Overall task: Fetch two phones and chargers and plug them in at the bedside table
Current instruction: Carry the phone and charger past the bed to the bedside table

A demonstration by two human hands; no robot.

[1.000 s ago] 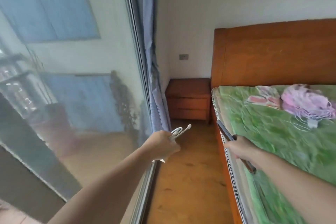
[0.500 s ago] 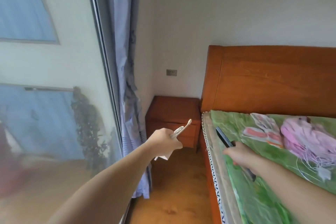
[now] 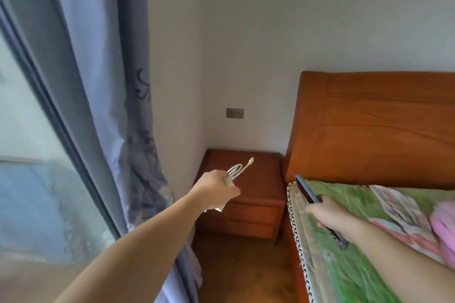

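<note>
The person is standing in the narrow gap between the window curtain (image 3: 103,106) and the bed (image 3: 357,241), both bare arms reaching forward. The left hand (image 3: 218,189) is curling tightly around a bundle of white charger cable (image 3: 235,171), its loops sticking up out of the fist and one plug end (image 3: 250,160) poking up and to the right; something pale is also peeking out beneath the fist, though I cannot tell what it is. That hand is hovering in front of the wooden bedside table (image 3: 256,194), which is sitting in the corner, tucked against the orange-brown headboard (image 3: 374,130). A grey wall socket (image 3: 235,113) is showing on the wall above the table. The right hand (image 3: 327,214) is gripping a dark phone (image 3: 306,190) edge-on, fingers wrapping its middle while the top end is pointing toward the headboard and the lower end is sticking out behind the wrist, over the green bedspread (image 3: 344,265). Whether a second phone is stacked with it, I cannot tell. A pink cloth (image 3: 443,226) is lying farther right on the bed.
</note>
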